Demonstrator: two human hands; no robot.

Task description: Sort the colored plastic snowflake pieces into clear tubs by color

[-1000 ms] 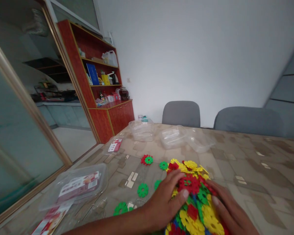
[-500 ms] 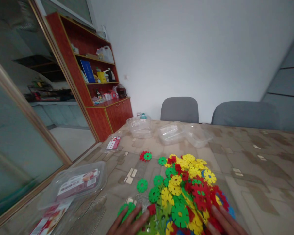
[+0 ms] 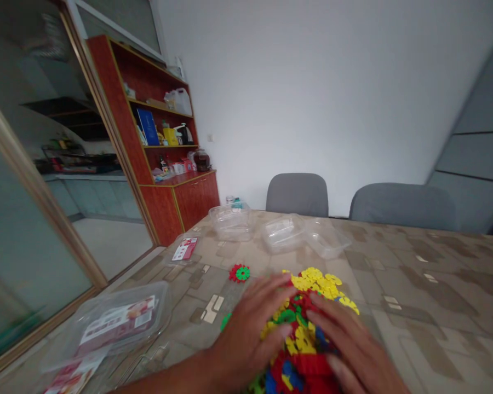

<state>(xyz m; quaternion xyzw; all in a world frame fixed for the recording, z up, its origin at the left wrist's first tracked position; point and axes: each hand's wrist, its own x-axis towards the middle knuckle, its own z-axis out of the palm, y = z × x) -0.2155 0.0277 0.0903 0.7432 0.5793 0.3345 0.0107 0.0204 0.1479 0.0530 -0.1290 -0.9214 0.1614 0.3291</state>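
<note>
A heap of notched plastic snowflake discs (image 3: 301,340) in red, yellow, green and blue lies at the table's near edge. My left hand (image 3: 252,320) rests along the heap's left side, fingers stretched out and slightly apart. On the opposite side, my right hand (image 3: 349,345) lies over the discs, its fingers extended too. Both palms face inward with discs between them, and neither hand grips a single piece. Yellow discs (image 3: 317,280) spread at the far end of the heap. Apart from it, a red disc and a green disc (image 3: 242,273) overlap. The hands hide parts of the heap.
Clear plastic boxes (image 3: 230,223) stand toward the table's far edge, near another clear container (image 3: 283,234). A labelled clear lid (image 3: 123,323) lies at left, with a smaller one (image 3: 184,249) beyond. Grey chairs (image 3: 298,196) stand behind the patterned table (image 3: 431,306).
Both hands have moved forward and inward from the near edge onto the heap's sides. My left hand now covers green discs that lay loose at left. The view has tilted up slightly.
</note>
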